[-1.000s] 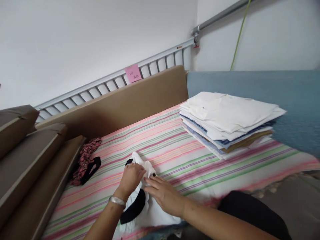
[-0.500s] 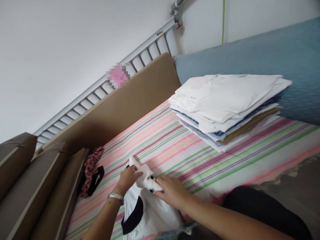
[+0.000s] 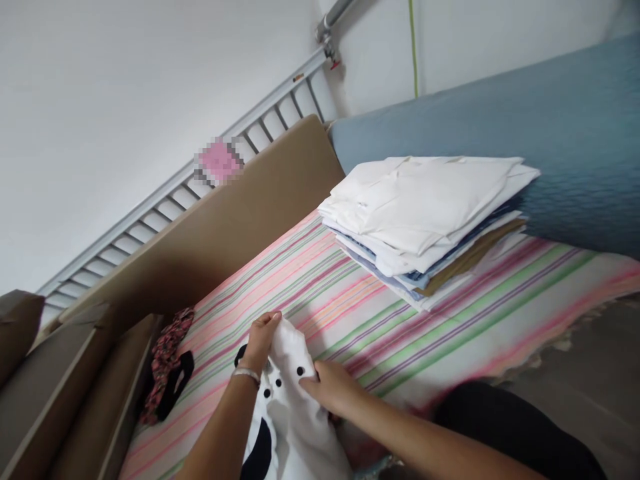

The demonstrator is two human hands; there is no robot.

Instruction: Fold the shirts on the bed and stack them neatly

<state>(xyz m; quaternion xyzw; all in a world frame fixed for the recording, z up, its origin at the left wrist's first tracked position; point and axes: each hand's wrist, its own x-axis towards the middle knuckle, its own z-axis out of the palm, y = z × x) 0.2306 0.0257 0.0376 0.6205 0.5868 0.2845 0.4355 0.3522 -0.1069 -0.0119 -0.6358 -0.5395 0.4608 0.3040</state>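
Observation:
A white garment [image 3: 305,427] with black dots and a dark curved patch lies on the striped cloth at the lower middle. My left hand [image 3: 263,339], a bracelet at its wrist, pinches the garment's upper edge. On the garment's right side, beside a black dot, my right hand [image 3: 327,387] grips the fabric between thumb and fingers. Between both hands the white cloth is spread, and its lower part runs out of view at the bottom.
A stack of folded clothes [image 3: 420,207], mostly white, sits behind on the striped cloth [image 3: 280,267]. At left are a floral cloth with black trim [image 3: 167,363] and brown boards [image 3: 60,373]. A blue padded surface [image 3: 475,107] runs along the back right.
The bunched top of the garment has been opened out, showing more black dots. My left hand has moved up slightly. The whole view has shifted.

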